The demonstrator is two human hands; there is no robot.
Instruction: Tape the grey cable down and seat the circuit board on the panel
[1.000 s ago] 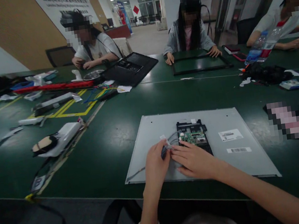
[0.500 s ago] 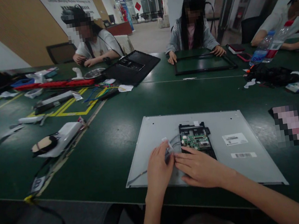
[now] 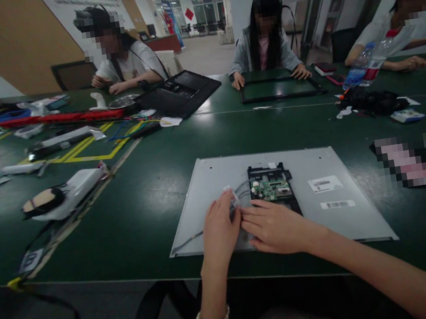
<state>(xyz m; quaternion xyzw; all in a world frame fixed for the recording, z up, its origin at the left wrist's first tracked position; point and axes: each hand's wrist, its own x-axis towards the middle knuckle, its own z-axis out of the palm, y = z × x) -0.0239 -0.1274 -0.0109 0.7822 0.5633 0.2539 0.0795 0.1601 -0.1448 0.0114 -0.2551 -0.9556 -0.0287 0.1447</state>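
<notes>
A flat grey metal display panel (image 3: 300,160) lies face down on the green table. On its back sits a black plastic bracket (image 3: 293,202) with a green circuit board (image 3: 270,189). Grey cables (image 3: 243,187) run from the board leftward under my fingers. My left hand (image 3: 219,227) is curled closed around the cable, and a whitish, translucent strip (image 3: 233,194) pokes out by its fingertips. Beside it, the fingers of my right hand (image 3: 272,225) are pressed together at the same spot, just below the board. What lies between those fingertips is hidden.
Across the table a person holds a black frame (image 3: 283,97); other people sit left and right. A black panel (image 3: 180,94), red strip (image 3: 60,119) and white device (image 3: 78,191) lie leftward. Bottles (image 3: 375,60), black cables (image 3: 373,100) and a phone (image 3: 407,161) are rightward.
The view has shifted slightly, so everything sits a little farther left and higher. My hands stay together over the cable in nearly the same pose.
</notes>
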